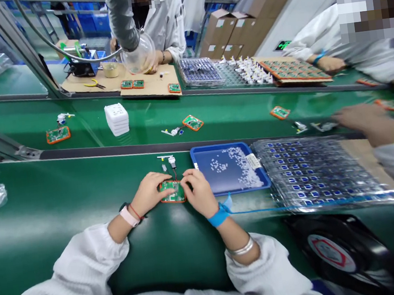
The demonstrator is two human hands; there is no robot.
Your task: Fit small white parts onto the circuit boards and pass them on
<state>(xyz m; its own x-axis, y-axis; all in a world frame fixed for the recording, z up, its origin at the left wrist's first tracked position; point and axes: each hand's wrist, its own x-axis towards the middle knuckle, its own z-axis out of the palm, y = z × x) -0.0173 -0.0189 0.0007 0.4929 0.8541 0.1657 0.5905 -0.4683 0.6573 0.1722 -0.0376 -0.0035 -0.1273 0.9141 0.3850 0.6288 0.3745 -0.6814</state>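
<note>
A green circuit board (173, 196) in an orange frame lies on the green bench in front of me. My left hand (151, 192) grips its left side, the thumb across the board and the fingers along the far edge. At the right edge, my right hand (199, 192) has its thumb and fingers closed on the board; its fingertips partly hide that corner. Thin wires run from the board's far side to a small white connector piece (172, 162). Beside that piece are a white strip with a yellow part (164, 157) and a small grey piece (164, 168).
Right of my hands is a blue tray (216, 183) with small white pieces, then stacked clear trays (304, 172) of blue-screened parts. A black fan (339, 249) stands near right. Boards and stacked white cases (117, 119) sit on the middle strip. Co-workers' hands show opposite and right.
</note>
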